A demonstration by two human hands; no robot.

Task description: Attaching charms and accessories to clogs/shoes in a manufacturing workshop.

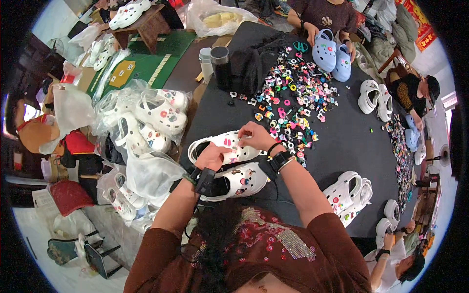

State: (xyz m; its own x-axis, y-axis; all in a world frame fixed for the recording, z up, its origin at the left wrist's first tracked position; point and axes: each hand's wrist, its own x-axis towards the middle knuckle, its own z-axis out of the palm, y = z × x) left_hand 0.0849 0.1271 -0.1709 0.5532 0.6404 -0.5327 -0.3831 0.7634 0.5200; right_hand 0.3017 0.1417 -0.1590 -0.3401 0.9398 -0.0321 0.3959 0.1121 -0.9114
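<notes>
A white clog (pixel 248 155) with pink and other small charms on its upper lies on the black table in front of me. My left hand (pixel 213 155) grips it by the opening, with the fingers partly hidden at the shoe. At the holes in its top, my right hand (pixel 256 136) has its thumb and fingers pinched together; whatever they hold is too small to make out. Closer to my body rests a second white clog (pixel 251 181), decorated with colourful charms. Past my right hand spreads a large heap of small colourful shoe charms (pixel 295 93).
Bagged white clogs (pixel 146 117) crowd the table's left side. A dark tumbler (pixel 221 68) and a light bottle (pixel 205 63) stand farther back. Decorated white clogs (pixel 344 193) sit at right. Across the table, a person (pixel 325 19) holds light blue clogs (pixel 324 52); other people work at the right.
</notes>
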